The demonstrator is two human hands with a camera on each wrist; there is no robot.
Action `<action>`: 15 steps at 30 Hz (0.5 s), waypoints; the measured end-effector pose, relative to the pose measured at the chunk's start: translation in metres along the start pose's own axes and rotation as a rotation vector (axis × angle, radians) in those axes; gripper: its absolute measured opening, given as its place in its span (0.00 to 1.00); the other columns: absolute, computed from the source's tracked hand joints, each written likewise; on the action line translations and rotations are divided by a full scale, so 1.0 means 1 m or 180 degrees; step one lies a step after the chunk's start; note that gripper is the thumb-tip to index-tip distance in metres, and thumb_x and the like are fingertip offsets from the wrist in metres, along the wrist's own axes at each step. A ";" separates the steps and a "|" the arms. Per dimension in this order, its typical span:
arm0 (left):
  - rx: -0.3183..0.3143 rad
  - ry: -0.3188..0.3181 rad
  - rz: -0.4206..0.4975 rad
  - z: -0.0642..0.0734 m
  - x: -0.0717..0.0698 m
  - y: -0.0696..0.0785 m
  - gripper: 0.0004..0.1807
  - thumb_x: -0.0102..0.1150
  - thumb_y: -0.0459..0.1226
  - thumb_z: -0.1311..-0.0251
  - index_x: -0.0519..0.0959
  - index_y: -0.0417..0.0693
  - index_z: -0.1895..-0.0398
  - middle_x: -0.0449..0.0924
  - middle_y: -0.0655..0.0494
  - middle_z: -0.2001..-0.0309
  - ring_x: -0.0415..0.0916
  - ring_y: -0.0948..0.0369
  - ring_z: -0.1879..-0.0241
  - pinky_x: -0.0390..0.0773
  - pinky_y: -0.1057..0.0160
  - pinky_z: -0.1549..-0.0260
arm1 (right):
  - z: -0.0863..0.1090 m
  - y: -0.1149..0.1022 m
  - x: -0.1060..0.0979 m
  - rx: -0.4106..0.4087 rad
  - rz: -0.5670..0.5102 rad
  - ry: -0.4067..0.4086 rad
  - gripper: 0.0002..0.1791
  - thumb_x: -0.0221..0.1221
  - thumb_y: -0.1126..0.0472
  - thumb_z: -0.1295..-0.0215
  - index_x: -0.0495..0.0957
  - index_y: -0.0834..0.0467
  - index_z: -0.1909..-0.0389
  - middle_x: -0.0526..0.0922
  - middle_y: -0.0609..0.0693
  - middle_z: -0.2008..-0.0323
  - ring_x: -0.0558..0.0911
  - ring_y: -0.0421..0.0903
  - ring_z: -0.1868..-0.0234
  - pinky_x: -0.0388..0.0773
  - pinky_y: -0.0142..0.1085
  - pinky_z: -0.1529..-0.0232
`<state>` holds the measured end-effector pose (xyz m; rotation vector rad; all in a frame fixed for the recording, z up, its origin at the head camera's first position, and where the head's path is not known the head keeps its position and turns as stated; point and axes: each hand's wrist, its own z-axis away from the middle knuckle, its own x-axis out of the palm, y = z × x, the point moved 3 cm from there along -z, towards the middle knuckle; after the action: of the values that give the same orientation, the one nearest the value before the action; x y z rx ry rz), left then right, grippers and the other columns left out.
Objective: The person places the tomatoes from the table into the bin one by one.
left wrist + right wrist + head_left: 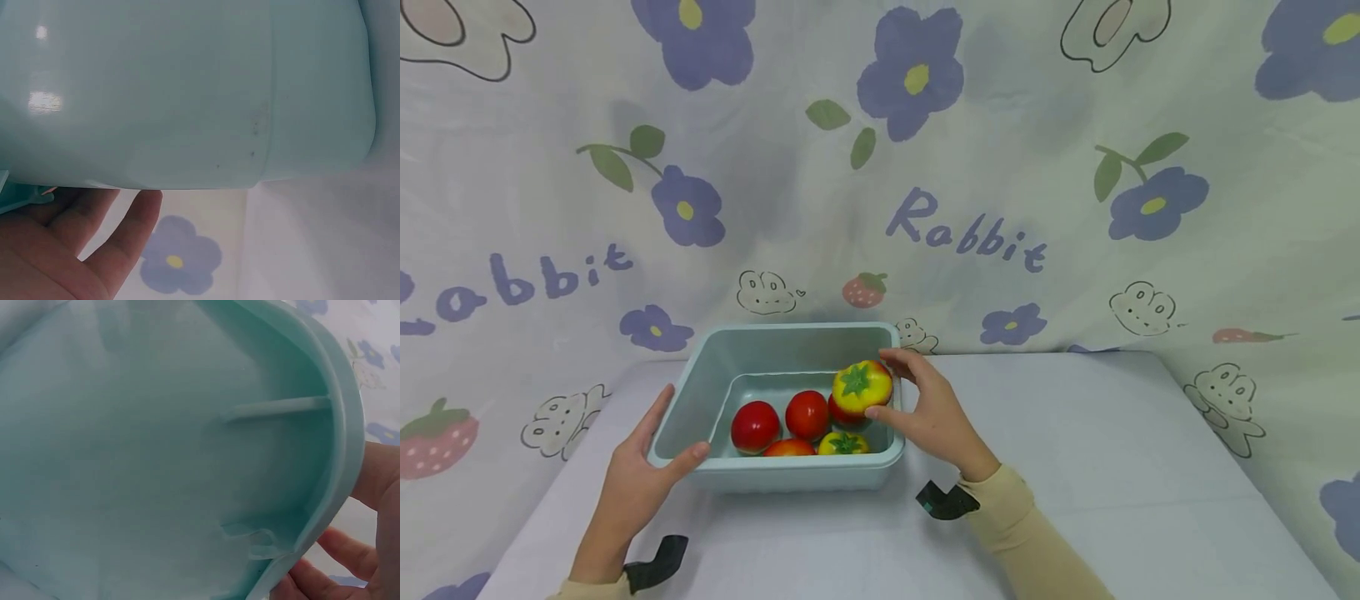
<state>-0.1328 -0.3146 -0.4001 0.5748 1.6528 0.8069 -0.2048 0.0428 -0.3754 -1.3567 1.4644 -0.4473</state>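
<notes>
A pale blue-green plastic bin stands on the white tabletop. My left hand rests spread at its front-left corner, thumb over the front rim, fingers straight along the left side; the left wrist view shows fingertips against the outer wall. Over the bin's right end, my right hand holds a yellow-and-red tomato-like fruit with a green leafy top between thumb and index finger. Beneath it a red fruit partly shows. Outside the rim, the right wrist view shows my right hand.
Inside the bin lie two red round fruits, an orange-red one and a yellow one with a green top, the last two partly hidden by the front rim. A patterned cloth hangs behind the white tabletop.
</notes>
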 end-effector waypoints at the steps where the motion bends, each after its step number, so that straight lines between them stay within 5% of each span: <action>1: -0.0003 -0.0004 -0.0005 0.000 0.000 0.000 0.53 0.68 0.48 0.39 0.45 0.52 0.18 0.55 0.32 0.25 0.57 0.31 0.32 0.64 0.22 0.46 | 0.000 0.000 0.000 -0.0004 0.0020 -0.0007 0.39 0.73 0.60 0.43 0.68 0.60 0.31 0.73 0.54 0.33 0.73 0.50 0.34 0.69 0.44 0.31; 15: 0.0030 -0.0058 0.0040 -0.001 -0.001 0.001 0.53 0.67 0.48 0.38 0.44 0.53 0.18 0.52 0.34 0.24 0.54 0.31 0.29 0.61 0.21 0.45 | 0.001 0.003 -0.001 -0.0019 -0.0060 0.0051 0.37 0.72 0.62 0.41 0.69 0.61 0.32 0.73 0.56 0.34 0.74 0.51 0.34 0.68 0.44 0.30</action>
<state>-0.1332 -0.3148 -0.3983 0.5979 1.6386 0.8012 -0.2056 0.0449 -0.3774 -1.3754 1.4683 -0.4673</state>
